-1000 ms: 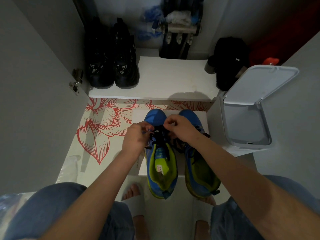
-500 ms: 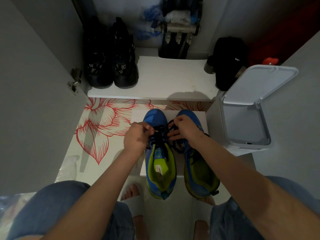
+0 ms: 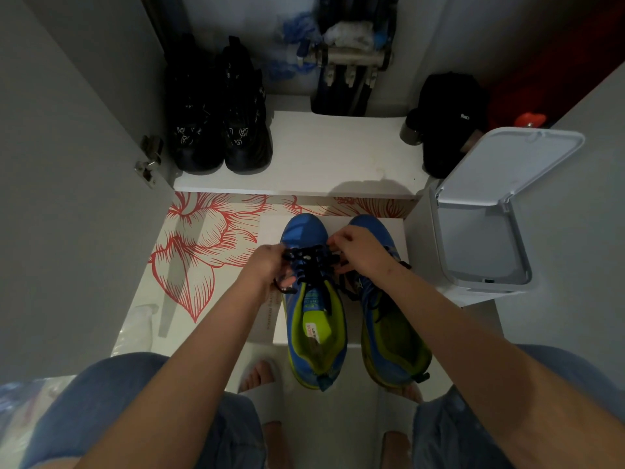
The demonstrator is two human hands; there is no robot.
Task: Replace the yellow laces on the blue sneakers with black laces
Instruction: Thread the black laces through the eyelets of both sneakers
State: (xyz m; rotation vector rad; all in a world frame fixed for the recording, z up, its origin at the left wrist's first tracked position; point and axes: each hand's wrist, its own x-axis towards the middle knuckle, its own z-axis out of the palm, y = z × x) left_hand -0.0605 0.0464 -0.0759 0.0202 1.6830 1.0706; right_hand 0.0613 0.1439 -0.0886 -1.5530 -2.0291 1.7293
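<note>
Lacing is under way on the first sneaker (image 3: 316,326), and both grips are working the rows nearest the toe. The left grip (image 3: 267,265) has its fingers curled in, pinching one run of the black lace (image 3: 309,262). The right grip (image 3: 358,252) pinches the other run between thumb and fingertips, just across the eyelets. The lace crosses between the two grips, with more crossings showing on their wrist side, and a slack loop hangs just below the left grip.

My read is that the crossings are being drawn snug. The next move, I'd say, calls for an even pull outward from both grips, then the slack worked row by row toward the ankle, keeping the lace flat.

The sneaker itself has a blue upper and a lime-green lining, the tongue is open, and there's a label on the insole. No yellow lace shows on it. The second sneaker (image 3: 392,333) sits just beside it, under the right grip's wrist, with dark strands across it. Whether that one is finished, I can't tell. Both rest on a white box (image 3: 267,228) beneath the grips. An open bin (image 3: 483,238) stands out past the right grip.
</note>
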